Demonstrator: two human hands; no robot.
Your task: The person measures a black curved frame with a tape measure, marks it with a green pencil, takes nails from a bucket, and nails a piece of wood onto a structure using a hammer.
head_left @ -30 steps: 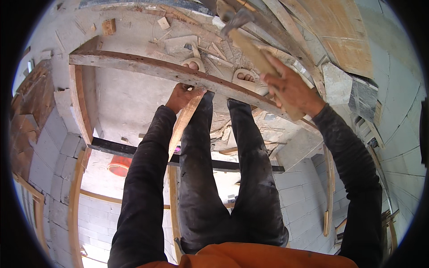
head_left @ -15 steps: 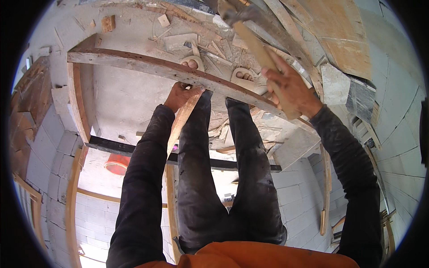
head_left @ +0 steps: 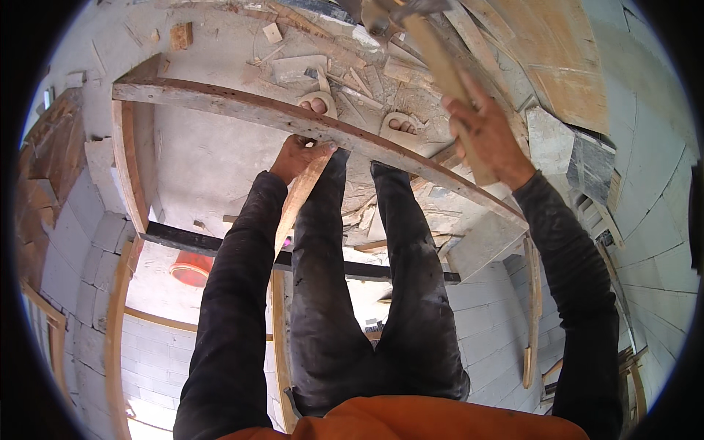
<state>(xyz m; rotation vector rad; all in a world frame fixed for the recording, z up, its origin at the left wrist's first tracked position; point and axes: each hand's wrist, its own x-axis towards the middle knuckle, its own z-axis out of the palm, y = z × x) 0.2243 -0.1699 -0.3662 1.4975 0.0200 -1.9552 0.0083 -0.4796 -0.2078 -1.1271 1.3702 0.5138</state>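
My right hand (head_left: 493, 139) is wrapped round the wooden handle of a hammer (head_left: 438, 62), raised above the right part of a long wooden beam (head_left: 242, 105). The hammer's metal head is at the top of the view, smeared by motion. At the beam's near side, my left hand (head_left: 299, 157) is closed on the end of a narrow wooden strip (head_left: 299, 192). That end meets the beam under my fingers, and the strip runs back toward me, partly behind my left sleeve. Whether my left fingers also pinch something small, such as a nail, I cannot tell.
The beam joins a side board (head_left: 127, 165) at the left; a dark bar (head_left: 183, 240) crosses nearer me. My sandalled feet stand just beyond the beam, among wood scraps (head_left: 359, 81). An orange-red bucket (head_left: 191, 270) is at lower left. Pale block walls (head_left: 653, 220) rise on both sides.
My right hand and the hammer have shifted a little to the right, with the hammer's head nearer the top edge. My left hand and the strip have stayed in place.
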